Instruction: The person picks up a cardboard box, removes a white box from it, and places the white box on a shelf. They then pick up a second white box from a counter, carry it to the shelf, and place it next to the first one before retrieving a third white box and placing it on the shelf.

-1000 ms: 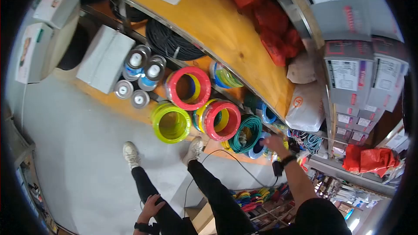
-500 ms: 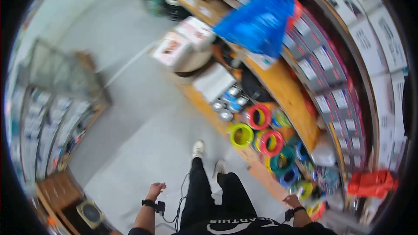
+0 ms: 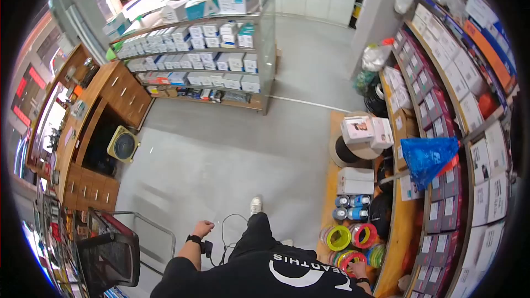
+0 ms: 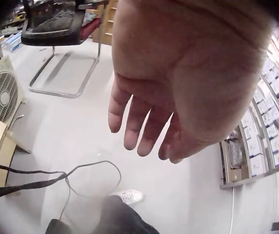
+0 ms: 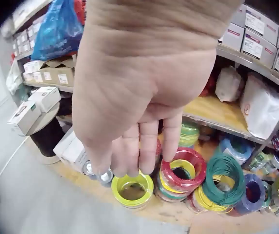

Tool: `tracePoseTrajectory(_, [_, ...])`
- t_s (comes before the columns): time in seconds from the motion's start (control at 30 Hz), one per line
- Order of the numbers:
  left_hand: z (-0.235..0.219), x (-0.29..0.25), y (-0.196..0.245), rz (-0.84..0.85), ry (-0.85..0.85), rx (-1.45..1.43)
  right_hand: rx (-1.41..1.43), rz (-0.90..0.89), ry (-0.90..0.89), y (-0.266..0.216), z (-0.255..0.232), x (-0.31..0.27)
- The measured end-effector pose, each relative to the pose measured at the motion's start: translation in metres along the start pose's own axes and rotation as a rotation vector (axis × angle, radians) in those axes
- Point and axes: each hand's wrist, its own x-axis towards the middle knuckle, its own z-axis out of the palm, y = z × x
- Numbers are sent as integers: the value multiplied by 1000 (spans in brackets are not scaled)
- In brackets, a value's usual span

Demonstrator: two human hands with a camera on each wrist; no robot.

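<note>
My left hand (image 3: 203, 228) hangs beside my leg above the grey floor. In the left wrist view its fingers (image 4: 139, 124) hang relaxed, with nothing held. On the other side, my right hand (image 3: 359, 269) overlaps the wire coils in the head view. Its loose fingers (image 5: 149, 146) point down, also holding nothing. Beyond them in the right wrist view are a yellow-green wire coil (image 5: 149, 184), a red coil (image 5: 198, 168) stacked on others, a dark green coil (image 5: 237, 178) and a blue one (image 5: 253, 195).
Shelves of boxes (image 3: 441, 209) line the right side, with a blue bag (image 3: 428, 160) hanging out. A cable drum (image 3: 345, 152) bears two boxes. A glass-sided shelf unit (image 3: 265, 60) stands ahead. To the left are a chair (image 3: 110, 259), a fan (image 3: 122, 144) and a wooden desk (image 3: 107, 85).
The view has swung up and left from the coils to the wider room. My right hand, earlier reaching out by the coils, is now lower, near my side. The left hand has left my thigh.
</note>
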Motion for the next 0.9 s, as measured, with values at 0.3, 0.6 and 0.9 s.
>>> tracePoseTrajectory(0.3, [-40,9,-86,-244,0,-357,56,23,27,-152,-18,168])
tracePoseTrajectory(0.6, [-189,75,-81,-324,210,-391,-103,-44,-42,-481,-4,298])
tracePoseTrajectory(0.9, [-257,219,93,-176,115,-587,-266,-17,-205,-529,5,349])
